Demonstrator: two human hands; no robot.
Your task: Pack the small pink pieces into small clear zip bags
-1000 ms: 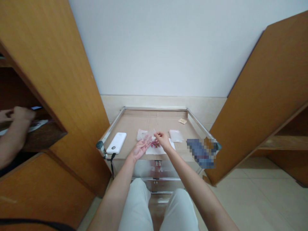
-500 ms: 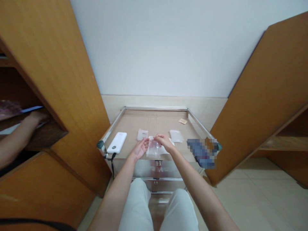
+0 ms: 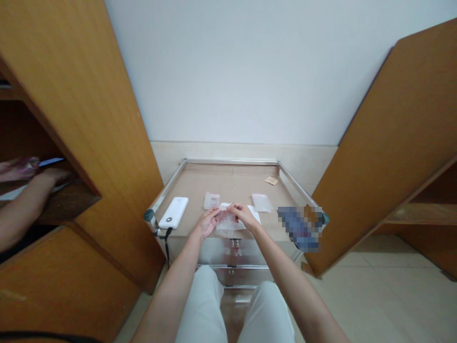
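Note:
My left hand (image 3: 208, 223) and my right hand (image 3: 243, 215) pinch opposite sides of a small transparent plastic bag (image 3: 225, 221) above the table. Pink shapes show through the bag, and I cannot tell whether they are inside it or beneath it. A white sheet (image 3: 250, 212) lies partly hidden under the bag and my right hand. Two more small plastic bags lie just beyond my hands: one (image 3: 211, 200) ahead of my left hand, the other (image 3: 262, 202) ahead of my right. A white power bank (image 3: 173, 212) lies to the left of my left hand.
A metal-framed table with a cardboard top (image 3: 228, 178) stands between open wooden cabinet doors (image 3: 82, 143). A small tan card (image 3: 271, 180) lies near its back right. A pixelated object (image 3: 299, 228) sits at the right edge. A co-worker's arm (image 3: 28, 205) reaches into the left cabinet.
My hands have come closer together around the bag, which now sits lower, over the white sheet. The co-worker's hand has moved further into the cabinet.

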